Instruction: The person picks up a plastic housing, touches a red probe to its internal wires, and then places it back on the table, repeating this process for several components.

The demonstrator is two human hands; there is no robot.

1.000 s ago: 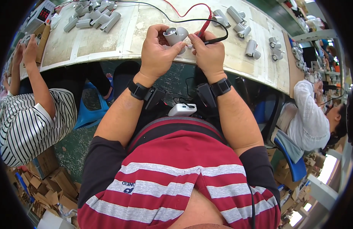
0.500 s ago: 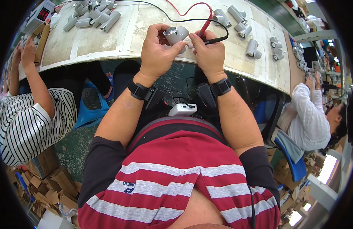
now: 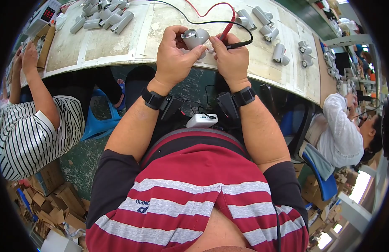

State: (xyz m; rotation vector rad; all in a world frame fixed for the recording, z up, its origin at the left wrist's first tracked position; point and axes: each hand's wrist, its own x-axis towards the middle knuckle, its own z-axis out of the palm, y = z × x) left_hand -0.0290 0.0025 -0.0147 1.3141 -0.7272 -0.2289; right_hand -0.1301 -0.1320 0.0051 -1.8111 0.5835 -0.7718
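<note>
My left hand (image 3: 175, 53) is closed around a grey spotlight head (image 3: 196, 38), a short cylinder whose open end faces up and to the left. Close beside it, my right hand (image 3: 231, 58) pinches a red test probe (image 3: 226, 32) and a black test probe (image 3: 240, 43). Their cables run away over the table. Both hands are above the table's near edge, almost meeting at the lamp's lower right side. The probe tips are too small and covered by fingers to make out, so I cannot tell whether they touch the lamp's contacts.
On the worn white table (image 3: 139, 42), a heap of grey lamp heads (image 3: 104, 16) lies far left and several more (image 3: 261, 21) lie right. A power supply with a red display (image 3: 48, 15) stands far left. Co-workers sit on both sides, one in a striped shirt (image 3: 39, 134).
My hands and the lamp have barely moved, drifting slightly right. The co-worker on the right has shifted their hands and head a little.
</note>
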